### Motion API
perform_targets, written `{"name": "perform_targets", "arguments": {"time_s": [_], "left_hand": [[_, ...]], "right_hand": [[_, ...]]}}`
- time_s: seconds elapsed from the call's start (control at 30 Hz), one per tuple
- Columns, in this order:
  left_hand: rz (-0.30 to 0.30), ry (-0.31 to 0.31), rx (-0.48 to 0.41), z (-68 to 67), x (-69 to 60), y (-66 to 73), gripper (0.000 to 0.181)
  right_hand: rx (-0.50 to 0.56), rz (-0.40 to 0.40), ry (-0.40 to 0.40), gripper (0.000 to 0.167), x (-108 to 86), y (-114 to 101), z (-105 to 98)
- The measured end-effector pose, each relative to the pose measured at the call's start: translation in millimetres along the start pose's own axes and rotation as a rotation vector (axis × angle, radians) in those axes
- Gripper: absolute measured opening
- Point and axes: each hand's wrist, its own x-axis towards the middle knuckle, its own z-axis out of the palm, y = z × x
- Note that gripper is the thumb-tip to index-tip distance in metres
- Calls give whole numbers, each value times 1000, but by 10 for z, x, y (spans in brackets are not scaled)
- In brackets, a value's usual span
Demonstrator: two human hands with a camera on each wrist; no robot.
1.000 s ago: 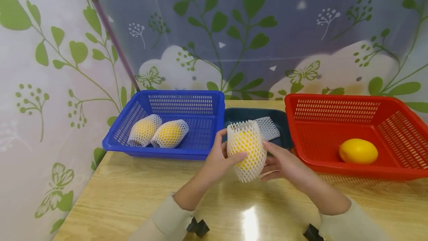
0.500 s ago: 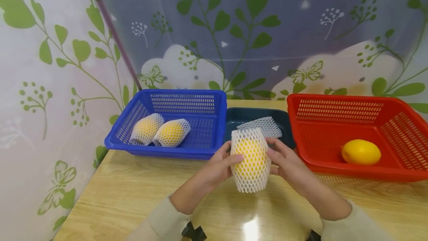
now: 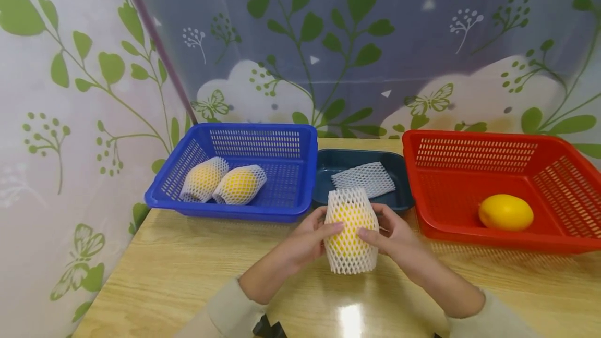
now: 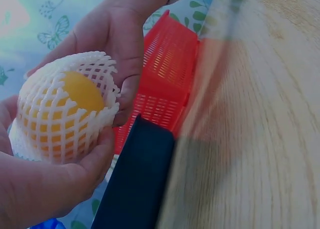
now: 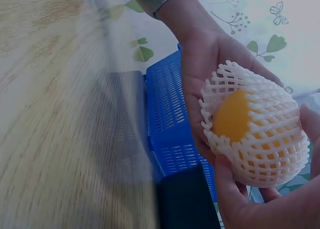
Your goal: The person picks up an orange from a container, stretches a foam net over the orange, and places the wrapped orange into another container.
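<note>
Both hands hold a yellow fruit wrapped in a white foam net [image 3: 352, 231] over the table, in front of the dark tray. From the left side the left hand [image 3: 302, 244] grips it, thumb across its front. The right hand [image 3: 399, 241] grips the other side, its thumb also on the net. Bare yellow skin shows at the net's open end in the left wrist view, at the fruit [image 4: 82, 91], and in the right wrist view, at the fruit [image 5: 232, 116]. The fingers behind the net are partly hidden.
On the left, a blue basket [image 3: 235, 213] holds two netted yellow fruits [image 3: 240, 185]. A dark tray [image 3: 324, 192] with a flat white net [image 3: 368, 179] stands in the middle. At the right, a red basket [image 3: 469, 176] holds one bare yellow fruit [image 3: 506, 213].
The netted fruit has come down and nearer the body with both hands, and stands more upright. The right thumb has moved onto its front. More of the flat net in the tray shows.
</note>
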Motion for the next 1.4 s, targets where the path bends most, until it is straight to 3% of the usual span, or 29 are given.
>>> {"name": "perform_targets", "arguments": {"time_s": [0.37, 0.63, 0.87, 1.03, 1.17, 1.27, 1.4], "left_hand": [[-8, -34, 12, -72, -36, 34, 54], [-21, 30, 128, -10, -16, 43, 54], [-95, 170, 94, 149, 17, -6, 53], [-104, 228, 87, 220, 36, -67, 54], [-108, 234, 89, 223, 44, -93, 54], [-98, 224, 73, 219, 40, -99, 54], [-84, 198, 44, 201, 37, -101, 52]], "right_hand": [[148, -14, -22, 64, 17, 40, -49], [330, -28, -109, 50, 18, 143, -62], [322, -36, -185, 55, 48, 270, -46], [403, -66, -248, 41, 60, 328, -32], [447, -108, -304, 38, 55, 338, -42], [423, -97, -291, 39, 51, 325, -47], [386, -52, -257, 52, 44, 294, -58]]}}
